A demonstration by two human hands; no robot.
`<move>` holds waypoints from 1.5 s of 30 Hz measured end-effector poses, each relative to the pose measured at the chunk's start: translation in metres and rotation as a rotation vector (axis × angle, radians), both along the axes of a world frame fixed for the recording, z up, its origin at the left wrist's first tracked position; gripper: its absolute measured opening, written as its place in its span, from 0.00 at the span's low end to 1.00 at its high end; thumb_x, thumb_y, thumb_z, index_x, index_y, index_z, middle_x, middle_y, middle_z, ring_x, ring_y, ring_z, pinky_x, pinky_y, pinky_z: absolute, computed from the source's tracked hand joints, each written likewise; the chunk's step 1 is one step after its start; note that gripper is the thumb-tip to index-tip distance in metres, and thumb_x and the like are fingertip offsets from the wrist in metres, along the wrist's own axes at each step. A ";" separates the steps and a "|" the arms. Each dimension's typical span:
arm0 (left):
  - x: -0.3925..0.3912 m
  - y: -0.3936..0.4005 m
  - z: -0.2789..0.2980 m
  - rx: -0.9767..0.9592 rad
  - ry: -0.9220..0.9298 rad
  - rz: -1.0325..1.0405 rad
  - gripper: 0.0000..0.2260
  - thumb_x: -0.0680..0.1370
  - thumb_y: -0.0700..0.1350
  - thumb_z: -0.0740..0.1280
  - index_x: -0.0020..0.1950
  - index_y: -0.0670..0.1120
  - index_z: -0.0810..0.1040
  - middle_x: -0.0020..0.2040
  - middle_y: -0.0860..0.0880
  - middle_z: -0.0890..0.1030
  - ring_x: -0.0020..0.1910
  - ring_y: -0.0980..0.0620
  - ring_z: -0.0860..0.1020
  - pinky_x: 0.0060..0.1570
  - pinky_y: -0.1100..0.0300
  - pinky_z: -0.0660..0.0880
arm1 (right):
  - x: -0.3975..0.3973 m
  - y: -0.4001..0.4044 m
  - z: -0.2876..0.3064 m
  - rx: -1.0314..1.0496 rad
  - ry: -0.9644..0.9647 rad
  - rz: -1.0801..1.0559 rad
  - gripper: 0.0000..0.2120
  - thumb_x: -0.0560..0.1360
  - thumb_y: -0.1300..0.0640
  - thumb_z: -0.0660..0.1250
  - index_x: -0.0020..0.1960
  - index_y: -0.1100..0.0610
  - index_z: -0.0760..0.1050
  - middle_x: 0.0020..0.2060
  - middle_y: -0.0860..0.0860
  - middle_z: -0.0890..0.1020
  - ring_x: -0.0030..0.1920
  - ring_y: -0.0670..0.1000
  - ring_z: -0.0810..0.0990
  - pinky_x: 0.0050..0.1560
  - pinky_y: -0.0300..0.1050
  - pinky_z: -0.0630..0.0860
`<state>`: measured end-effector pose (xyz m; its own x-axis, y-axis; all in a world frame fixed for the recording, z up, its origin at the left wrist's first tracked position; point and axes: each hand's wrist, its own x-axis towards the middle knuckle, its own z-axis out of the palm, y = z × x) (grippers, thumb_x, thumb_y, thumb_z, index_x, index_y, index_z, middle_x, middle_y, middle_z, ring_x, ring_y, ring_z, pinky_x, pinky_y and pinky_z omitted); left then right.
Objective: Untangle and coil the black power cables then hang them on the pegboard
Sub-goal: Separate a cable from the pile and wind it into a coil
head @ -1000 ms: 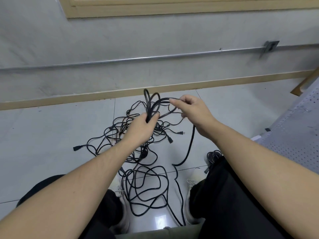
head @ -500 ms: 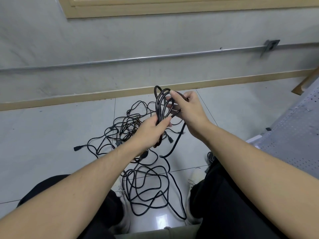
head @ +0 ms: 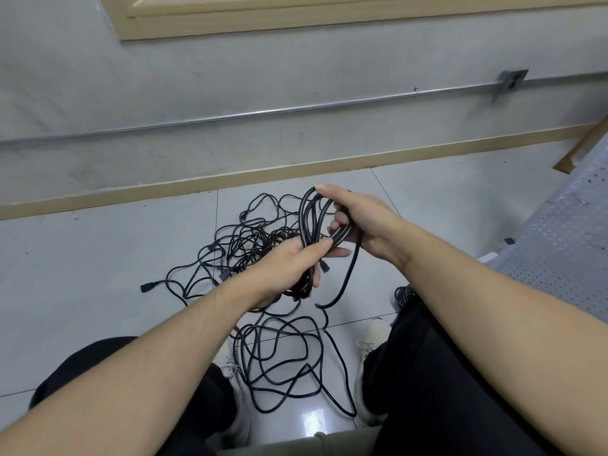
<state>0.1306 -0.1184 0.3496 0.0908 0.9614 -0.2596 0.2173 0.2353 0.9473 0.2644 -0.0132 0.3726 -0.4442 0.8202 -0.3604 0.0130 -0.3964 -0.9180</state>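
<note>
Black coil (head: 309,222) now gripped by both hands' fingers, right hand (head: 362,222) having dropped closer to left hand (head: 289,264).

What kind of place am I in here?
Probably a workshop or utility room, seen from a seat low to the floor: a tiled floor strewn with black cables, a bare wall with a metal conduit, and a pegboard on the right.
</note>
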 end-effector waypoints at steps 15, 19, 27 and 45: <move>0.008 0.013 -0.004 -0.003 -0.102 0.082 0.14 0.86 0.51 0.60 0.51 0.44 0.79 0.45 0.50 0.85 0.45 0.48 0.85 0.58 0.53 0.79 | -0.011 0.008 -0.002 -0.135 0.314 -0.172 0.10 0.75 0.53 0.76 0.43 0.56 0.76 0.36 0.48 0.75 0.33 0.45 0.73 0.34 0.38 0.73; 0.008 0.011 0.000 -0.148 -0.455 0.035 0.12 0.86 0.52 0.59 0.51 0.45 0.74 0.41 0.50 0.77 0.30 0.53 0.73 0.32 0.57 0.77 | -0.015 0.007 0.002 -0.173 0.487 -0.100 0.14 0.80 0.52 0.68 0.53 0.64 0.79 0.50 0.56 0.84 0.50 0.52 0.84 0.57 0.45 0.81; 0.003 0.009 0.001 -0.149 -0.632 0.026 0.12 0.78 0.54 0.66 0.38 0.48 0.76 0.41 0.47 0.77 0.28 0.54 0.67 0.26 0.62 0.68 | -0.027 -0.005 0.013 -0.288 0.636 -0.149 0.23 0.84 0.45 0.61 0.39 0.62 0.75 0.33 0.54 0.78 0.33 0.50 0.80 0.43 0.46 0.80; -0.004 0.015 0.001 -0.079 -0.649 0.273 0.11 0.86 0.49 0.59 0.45 0.47 0.68 0.34 0.51 0.70 0.26 0.54 0.70 0.28 0.59 0.74 | -0.022 -0.002 -0.010 -0.206 0.167 0.075 0.35 0.81 0.29 0.43 0.58 0.58 0.73 0.40 0.56 0.82 0.34 0.55 0.78 0.45 0.51 0.75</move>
